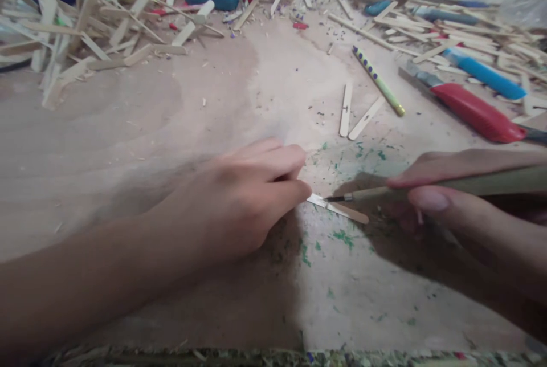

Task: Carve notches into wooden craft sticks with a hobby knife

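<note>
Stick (348, 212): pinned at one end, tool (367, 194) tip at its mark

Stick, one, pale wood, narrow, round-ended. Lies on the table (149, 110) in front of me, its far end angled toward my right side. A small dark mark crosses it partway along.

Left hand (243, 199), palm down, closed. Thumb and forefinger come together over the stick's left end; the other fingers curl in. The hold seems meant to stop the wood sliding while leaving the marked stretch bare. How hard I press, I cannot tell.

Right hand (482, 224), closed around the tool as around a pen, thumb along the near side. Tool: long dull-green handle, metal collar, fine dark tip. It is held low and nearly flat, probably for fine control. The tip is at the mark; whether it touches or sits just above, I cannot tell.

Position of stick relative to grip: left end under my left fingertips, the rest running out rightward, its free end below the tool and short of my right fingers.

Also present: two marked sticks (346, 110), side by side beyond my hands, apart from the heap (478, 36); dotted pencil (378, 81) beside them; red handle (476, 111) to the right, within reach; green flecks (343, 237) about the stick.
</note>
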The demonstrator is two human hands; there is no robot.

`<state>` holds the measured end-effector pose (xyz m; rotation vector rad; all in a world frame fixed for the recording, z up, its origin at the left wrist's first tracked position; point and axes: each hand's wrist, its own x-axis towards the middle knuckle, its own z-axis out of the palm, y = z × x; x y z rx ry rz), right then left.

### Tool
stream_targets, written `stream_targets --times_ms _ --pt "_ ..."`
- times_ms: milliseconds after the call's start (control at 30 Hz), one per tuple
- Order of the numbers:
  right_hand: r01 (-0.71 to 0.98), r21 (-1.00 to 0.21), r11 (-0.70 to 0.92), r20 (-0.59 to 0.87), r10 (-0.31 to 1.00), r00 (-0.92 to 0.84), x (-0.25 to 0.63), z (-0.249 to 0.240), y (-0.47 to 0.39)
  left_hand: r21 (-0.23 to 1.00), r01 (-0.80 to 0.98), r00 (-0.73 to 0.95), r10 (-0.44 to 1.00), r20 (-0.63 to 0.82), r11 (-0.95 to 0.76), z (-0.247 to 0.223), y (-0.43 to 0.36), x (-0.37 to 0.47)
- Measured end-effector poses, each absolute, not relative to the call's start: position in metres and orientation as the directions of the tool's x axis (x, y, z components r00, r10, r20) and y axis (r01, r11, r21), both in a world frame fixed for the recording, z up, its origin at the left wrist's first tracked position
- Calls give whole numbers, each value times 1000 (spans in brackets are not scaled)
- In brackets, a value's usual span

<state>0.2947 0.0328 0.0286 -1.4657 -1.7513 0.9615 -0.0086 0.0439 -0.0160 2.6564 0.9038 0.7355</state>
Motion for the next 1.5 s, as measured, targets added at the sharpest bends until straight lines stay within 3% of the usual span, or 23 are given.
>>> stream_targets --times_ms 333,600,800,1067,1333,1500 --pt "305 -950 -71 -99 992 -75 281 20 33 355 503 706 612 357 -788 -6 43 -9" --pt "311 -941 -130 -170 980 -104 275 20 42 370 460 709 585 394 -807 -16 46 -10" --pt "307 -949 -75 -98 993 -58 276 17 39 365 462 705 584 401 -808 -16 45 -12" --pt "383 -921 -68 -115 988 -101 280 19 39 311 484 722 575 385 -818 -16 43 -12" --pt "485 -872 67 -57 970 -237 282 28 54 232 474 748 527 402 -850 -7 43 -11" --pt "420 -907 -13 -40 998 -57 287 25 43 193 445 775 484 407 -875 -1 44 -12"
